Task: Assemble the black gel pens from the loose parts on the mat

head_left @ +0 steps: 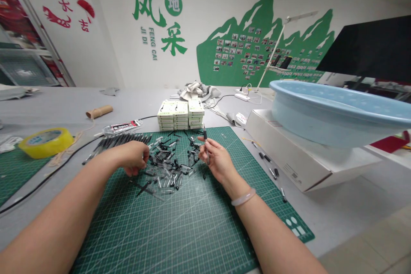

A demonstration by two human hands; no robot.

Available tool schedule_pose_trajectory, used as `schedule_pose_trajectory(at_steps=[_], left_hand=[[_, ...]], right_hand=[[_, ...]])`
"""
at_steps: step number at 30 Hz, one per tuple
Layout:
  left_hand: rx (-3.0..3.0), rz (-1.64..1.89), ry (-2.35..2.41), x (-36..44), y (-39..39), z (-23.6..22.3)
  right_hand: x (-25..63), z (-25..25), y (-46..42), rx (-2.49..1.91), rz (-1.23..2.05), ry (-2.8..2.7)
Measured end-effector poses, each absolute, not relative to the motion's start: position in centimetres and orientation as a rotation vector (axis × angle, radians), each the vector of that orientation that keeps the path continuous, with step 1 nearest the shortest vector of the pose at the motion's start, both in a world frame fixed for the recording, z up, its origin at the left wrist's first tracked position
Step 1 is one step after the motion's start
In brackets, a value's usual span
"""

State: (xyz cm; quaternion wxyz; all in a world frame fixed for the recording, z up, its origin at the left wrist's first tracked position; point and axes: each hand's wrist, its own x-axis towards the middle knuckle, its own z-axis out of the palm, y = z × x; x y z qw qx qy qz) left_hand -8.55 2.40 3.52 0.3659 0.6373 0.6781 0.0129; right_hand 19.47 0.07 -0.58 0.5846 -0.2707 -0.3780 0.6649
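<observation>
My right hand point(218, 158) pinches a pen point(205, 135), held upright, with a clear barrel and a black grip. My left hand point(134, 157) reaches down at the left edge of a loose pile of pen parts point(168, 160). Its fingers are curled together, and whatever they hold is hidden. The pile mixes clear barrels, black caps and thin black pieces on the green cutting mat point(167, 235). Beyond my left hand, a row of black pens point(117, 140) lies side by side, partly covered by the wrist.
Small white-and-green boxes point(180, 114) stand stacked behind the pile. At right, a blue basin point(334, 115) rests on a white carton point(289, 154), with several loose pens point(272, 173) beside it. A yellow tape roll point(46, 142) and black cable point(48, 176) lie left.
</observation>
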Motion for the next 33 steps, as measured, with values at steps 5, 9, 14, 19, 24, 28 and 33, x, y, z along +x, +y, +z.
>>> schedule_pose_trajectory(at_steps=[5,9,14,19,24,28,33], left_hand=[[1.535,0.198,1.712,-8.4,2.1,3.4],[1.948,0.153,1.691,-7.2,2.4,3.8],[2.446,0.348,1.700,-3.4,5.2,3.3],[2.576,0.387,1.534,0.6,9.8,2.3],[2.725,0.336,1.454,3.3,12.3,1.5],[2.739,0.321,1.466,4.0,13.1,0.6],[2.763,0.285,1.459,3.8,13.4,0.3]], right_hand=[[20.0,-0.7,0.4,-0.655,1.491,-0.760],[20.4,-0.8,0.8,-0.683,1.424,-0.685],[20.3,-0.8,0.8,-0.698,1.419,-0.738],[20.2,-0.7,0.8,-0.748,1.422,-0.808],[20.1,-0.7,0.9,-0.768,1.431,-0.813],[20.1,-0.6,0.9,-0.787,1.424,-0.817],[20.1,-0.7,1.0,-0.795,1.414,-0.812]])
